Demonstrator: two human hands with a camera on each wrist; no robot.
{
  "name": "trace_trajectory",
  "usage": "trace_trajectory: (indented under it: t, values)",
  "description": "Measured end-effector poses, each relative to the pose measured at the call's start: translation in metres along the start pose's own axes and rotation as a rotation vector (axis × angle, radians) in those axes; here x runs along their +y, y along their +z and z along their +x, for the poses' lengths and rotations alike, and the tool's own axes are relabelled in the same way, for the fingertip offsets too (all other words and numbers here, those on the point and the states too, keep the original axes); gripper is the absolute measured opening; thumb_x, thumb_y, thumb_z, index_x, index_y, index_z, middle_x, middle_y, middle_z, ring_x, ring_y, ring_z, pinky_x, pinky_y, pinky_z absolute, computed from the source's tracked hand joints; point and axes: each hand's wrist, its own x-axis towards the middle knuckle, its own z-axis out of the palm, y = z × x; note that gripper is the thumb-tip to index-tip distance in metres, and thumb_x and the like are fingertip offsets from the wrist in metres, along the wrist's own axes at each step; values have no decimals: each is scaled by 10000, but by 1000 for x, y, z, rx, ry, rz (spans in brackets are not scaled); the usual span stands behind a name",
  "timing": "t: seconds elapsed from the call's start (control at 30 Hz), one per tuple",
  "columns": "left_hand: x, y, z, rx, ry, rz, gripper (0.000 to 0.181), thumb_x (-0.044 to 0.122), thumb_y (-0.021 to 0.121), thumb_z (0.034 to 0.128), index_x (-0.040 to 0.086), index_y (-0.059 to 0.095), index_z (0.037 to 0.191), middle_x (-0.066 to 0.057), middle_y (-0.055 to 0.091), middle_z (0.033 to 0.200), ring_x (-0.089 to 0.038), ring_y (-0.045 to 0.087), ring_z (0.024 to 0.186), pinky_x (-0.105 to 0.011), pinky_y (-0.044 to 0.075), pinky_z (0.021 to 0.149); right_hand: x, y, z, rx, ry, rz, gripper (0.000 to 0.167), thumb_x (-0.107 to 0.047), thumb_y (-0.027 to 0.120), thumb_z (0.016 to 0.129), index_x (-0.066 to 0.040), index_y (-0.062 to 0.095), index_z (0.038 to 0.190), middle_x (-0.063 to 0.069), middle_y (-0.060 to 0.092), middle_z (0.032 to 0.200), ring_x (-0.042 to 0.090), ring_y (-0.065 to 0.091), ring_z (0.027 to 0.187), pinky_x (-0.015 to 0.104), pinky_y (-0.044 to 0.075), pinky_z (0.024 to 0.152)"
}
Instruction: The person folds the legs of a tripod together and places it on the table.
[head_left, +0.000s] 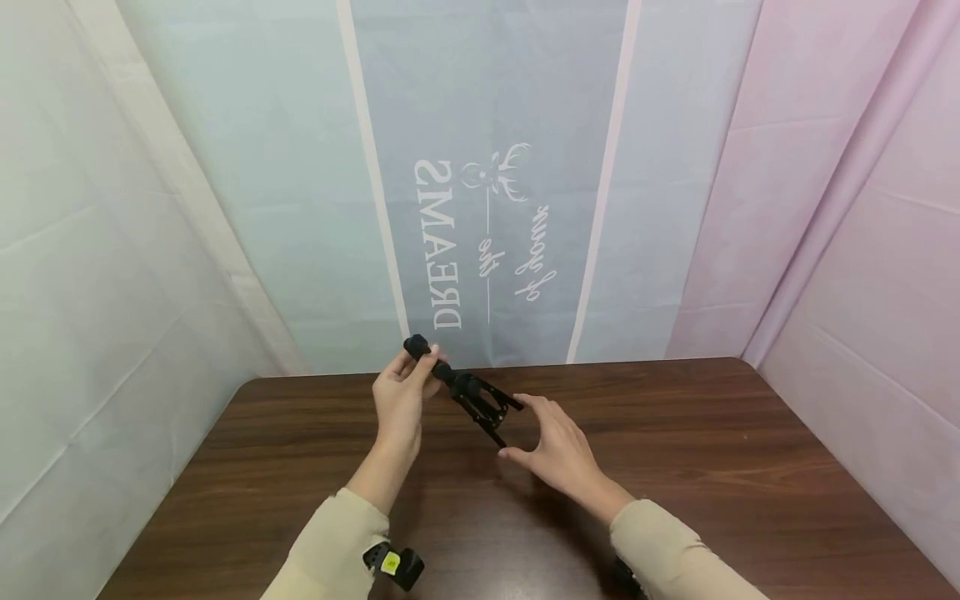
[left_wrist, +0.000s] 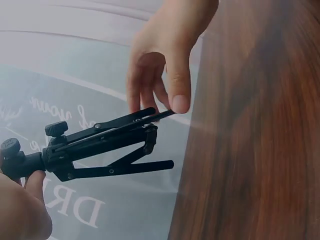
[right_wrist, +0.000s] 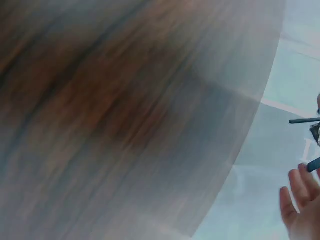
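Observation:
A small black tripod [head_left: 468, 388] with partly spread legs is held tilted above the table, its head up to the left. My left hand [head_left: 402, 398] grips it near the head, thumb and fingers round the shaft; in the left wrist view that hand [left_wrist: 22, 207] is at the lower left. My right hand [head_left: 558, 446] touches the leg ends with spread thumb and fingers, the thumb at one leg tip. The tripod [left_wrist: 100, 145] shows its knobs and hinged braces in the left wrist view. The right wrist view catches fingers of my right hand [right_wrist: 302, 200] beside a leg [right_wrist: 314, 165].
The dark wooden table [head_left: 712, 467] lies below both hands. Behind it hangs a pale cloth backdrop [head_left: 487, 100] with mirrored lettering, and cloth walls [head_left: 862, 292] stand at both sides. A black strap device [head_left: 397, 564] is on the left sleeve.

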Motion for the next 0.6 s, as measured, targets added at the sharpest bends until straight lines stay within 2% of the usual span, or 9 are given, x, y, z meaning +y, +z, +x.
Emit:
trace_trajectory:
  t: [0.1,0.2,0.4,0.47,0.6]
  values:
    - [-1,-1,-5,17,-31,-38,409,269,752,908,18,651,1214,-89,701,1043,-172,685,1002,-283,569,812,4,-3,-2,38,-73,-51,801,-362,906,714,-125,544,1387,47,599,1299,288,576,1183,503,508,912]
    - [-1,-3,-9,24,-29,-50,417,279,761,899,16,652,1204,-84,710,1041,-172,677,1022,-314,567,828,5,-6,-3,54,-114,-56,760,-353,895,729,-117,563,1370,34,606,1279,271,585,1164,490,518,895]
    - [-4,-11,-11,-3,43,-57,389,217,790,873,-17,679,1164,-69,726,1015,-184,708,961,-364,561,875,10,-15,-3,91,-169,-69,711,-278,898,725,-109,586,1341,30,614,1243,236,604,1099,457,539,847]
    - [-6,-15,-10,-7,66,-40,371,174,798,863,-28,694,1156,-81,725,1029,-179,711,944,-367,561,872,12,-20,-1,93,-183,-84,706,-261,898,723,-110,587,1339,27,612,1245,232,602,1100,452,536,856]
    - [-7,-26,-9,-27,107,61,352,126,806,849,-52,704,1135,-127,724,1074,-167,707,942,-373,578,826,17,-27,2,98,-220,-116,687,-250,901,711,-112,606,1317,31,630,1229,238,603,1101,455,524,880]
